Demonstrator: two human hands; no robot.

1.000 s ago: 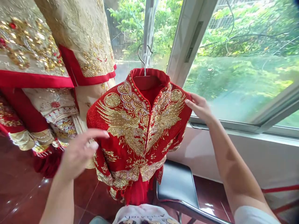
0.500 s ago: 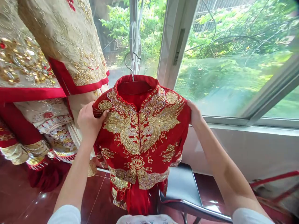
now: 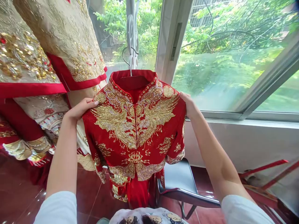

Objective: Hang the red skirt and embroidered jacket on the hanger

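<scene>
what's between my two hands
In the head view, the red embroidered jacket fills the stretch between the left hand and right hand, one at each shoulder.

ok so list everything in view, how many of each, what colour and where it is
embroidered cloth jacket: one, red with gold, centre, between the hands
hanger with metal hook: one, red body, in the jacket's collar
long cloth piece: count unclear, red, below the jacket's hem
beaded, embroidered garments: several overlapping, cream, gold and red, left
smooth-seated metal-framed chair: one, black seat, behind and right of the jacket
metal-framed glass window: several panes, grey frame, back and right
leafy trees: count unclear, green, outside
wall: one stretch, white, under the window
tiled floor: one, dark red, bottom
straight bars: at least two, red, lower right
short sleeves: two, white, lower corners
left hand, right hand: one each, bare, gripping the jacket's shoulders
</scene>
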